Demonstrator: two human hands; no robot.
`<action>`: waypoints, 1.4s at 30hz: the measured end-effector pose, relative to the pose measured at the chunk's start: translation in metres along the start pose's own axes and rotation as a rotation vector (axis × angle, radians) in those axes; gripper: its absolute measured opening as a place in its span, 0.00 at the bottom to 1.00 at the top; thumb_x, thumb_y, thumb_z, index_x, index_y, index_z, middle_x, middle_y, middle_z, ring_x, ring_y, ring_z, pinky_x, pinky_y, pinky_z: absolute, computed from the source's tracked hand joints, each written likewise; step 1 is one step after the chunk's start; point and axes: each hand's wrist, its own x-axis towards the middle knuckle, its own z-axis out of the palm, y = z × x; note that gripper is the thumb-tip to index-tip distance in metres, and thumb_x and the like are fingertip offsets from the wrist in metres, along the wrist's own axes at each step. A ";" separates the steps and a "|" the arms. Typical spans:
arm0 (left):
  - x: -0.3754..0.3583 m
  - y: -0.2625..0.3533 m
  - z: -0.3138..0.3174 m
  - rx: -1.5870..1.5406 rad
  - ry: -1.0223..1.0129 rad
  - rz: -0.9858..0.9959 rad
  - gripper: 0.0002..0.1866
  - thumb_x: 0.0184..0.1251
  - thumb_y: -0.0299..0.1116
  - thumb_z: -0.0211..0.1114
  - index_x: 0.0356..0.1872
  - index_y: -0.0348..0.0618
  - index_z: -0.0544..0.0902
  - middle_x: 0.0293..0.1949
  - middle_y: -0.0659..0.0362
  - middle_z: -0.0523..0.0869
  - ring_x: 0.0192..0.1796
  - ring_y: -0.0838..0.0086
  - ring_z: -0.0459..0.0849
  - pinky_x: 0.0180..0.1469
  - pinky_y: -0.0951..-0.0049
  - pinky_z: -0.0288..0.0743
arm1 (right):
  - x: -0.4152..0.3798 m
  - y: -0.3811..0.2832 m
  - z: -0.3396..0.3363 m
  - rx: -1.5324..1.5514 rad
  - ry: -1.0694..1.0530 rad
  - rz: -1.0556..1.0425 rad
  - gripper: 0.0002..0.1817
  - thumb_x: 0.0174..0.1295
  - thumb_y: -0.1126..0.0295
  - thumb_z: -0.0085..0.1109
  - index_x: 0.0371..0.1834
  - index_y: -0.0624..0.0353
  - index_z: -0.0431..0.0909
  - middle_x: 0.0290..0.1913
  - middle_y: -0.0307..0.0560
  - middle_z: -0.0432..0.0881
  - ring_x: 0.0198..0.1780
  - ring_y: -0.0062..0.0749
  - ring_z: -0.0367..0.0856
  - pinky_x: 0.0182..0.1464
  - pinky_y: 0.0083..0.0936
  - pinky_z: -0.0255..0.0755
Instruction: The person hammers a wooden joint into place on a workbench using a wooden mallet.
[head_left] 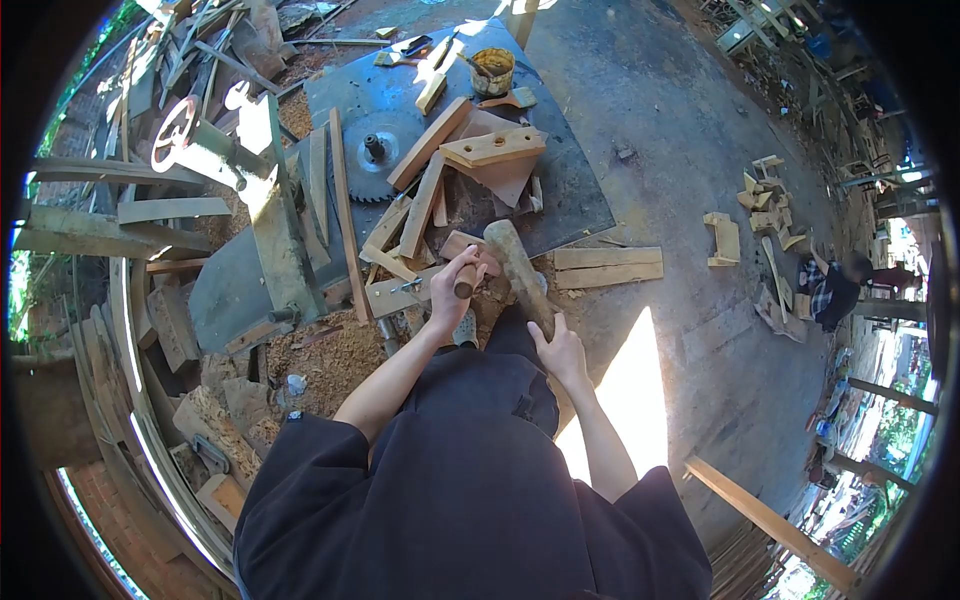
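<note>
My left hand (453, 290) is wrapped around the round wooden handle of what looks like a chisel (463, 289); its blade is hidden. Just beyond that hand lies a reddish wood block (470, 247). A thick wooden mallet (515, 262), shaped like a club, is gripped at its narrow end by my right hand (562, 352). The mallet's wide end points away from me, close to the block and the left hand. Left of that hand, a pale board (395, 296) carries a small metal fitting.
A metal saw table (575, 190) with a round blade (385, 155) holds wood pieces, a drilled block (493, 147), a tub (492, 72) and a brush (515, 98). Boards (608, 267) lie to the right. A person (835, 290) is at far right. Sawdust (325, 365) covers the ground.
</note>
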 end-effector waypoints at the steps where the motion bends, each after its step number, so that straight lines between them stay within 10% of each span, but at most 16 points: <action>1: 0.001 -0.002 0.003 -0.021 0.015 -0.013 0.10 0.71 0.25 0.80 0.48 0.36 0.89 0.64 0.42 0.92 0.70 0.59 0.90 0.69 0.63 0.83 | 0.001 0.000 0.003 -0.005 -0.001 0.000 0.37 0.77 0.36 0.59 0.62 0.66 0.77 0.41 0.78 0.90 0.49 0.76 0.91 0.52 0.63 0.85; 12: -0.056 -0.029 -0.025 0.449 -0.548 0.484 0.12 0.66 0.24 0.70 0.50 0.43 0.87 0.76 0.56 0.83 0.85 0.56 0.72 0.68 0.59 0.87 | 0.068 0.027 0.034 -0.088 0.012 0.039 0.39 0.75 0.34 0.59 0.61 0.67 0.77 0.43 0.80 0.90 0.51 0.78 0.90 0.52 0.63 0.84; 19: -0.042 0.031 -0.023 0.435 -0.331 0.628 0.11 0.67 0.29 0.76 0.48 0.44 0.88 0.61 0.59 0.90 0.73 0.58 0.85 0.77 0.63 0.79 | 0.079 0.052 0.033 -0.049 0.066 -0.019 0.40 0.75 0.33 0.61 0.62 0.67 0.79 0.39 0.76 0.90 0.44 0.72 0.93 0.47 0.59 0.86; 23: -0.011 0.040 0.001 0.643 -0.368 0.207 0.16 0.60 0.25 0.76 0.50 0.46 0.88 0.59 0.54 0.89 0.56 0.60 0.91 0.65 0.59 0.84 | 0.074 0.071 0.021 0.110 0.006 0.075 0.38 0.75 0.36 0.65 0.59 0.68 0.80 0.28 0.65 0.88 0.27 0.51 0.92 0.31 0.45 0.84; 29: 0.015 -0.053 0.073 1.082 -0.586 0.212 0.09 0.67 0.35 0.71 0.46 0.50 0.93 0.74 0.22 0.73 0.39 0.57 0.96 0.43 0.59 0.89 | 0.020 0.076 -0.033 0.230 -0.039 0.228 0.35 0.76 0.40 0.67 0.56 0.68 0.80 0.26 0.58 0.86 0.23 0.42 0.89 0.26 0.40 0.83; 34: 0.029 -0.051 0.090 1.087 -0.654 0.210 0.17 0.75 0.34 0.66 0.62 0.53 0.86 0.61 0.36 0.83 0.40 0.58 0.96 0.41 0.61 0.87 | 0.006 0.112 -0.052 0.269 0.026 0.198 0.33 0.76 0.42 0.68 0.54 0.68 0.81 0.28 0.56 0.87 0.22 0.40 0.88 0.26 0.38 0.84; 42: 0.035 -0.043 0.145 0.965 -0.449 0.111 0.15 0.74 0.31 0.64 0.59 0.48 0.85 0.55 0.35 0.82 0.39 0.53 0.95 0.40 0.56 0.88 | 0.037 0.110 -0.082 0.220 -0.055 0.208 0.30 0.77 0.43 0.68 0.50 0.66 0.79 0.25 0.50 0.83 0.20 0.34 0.85 0.23 0.34 0.81</action>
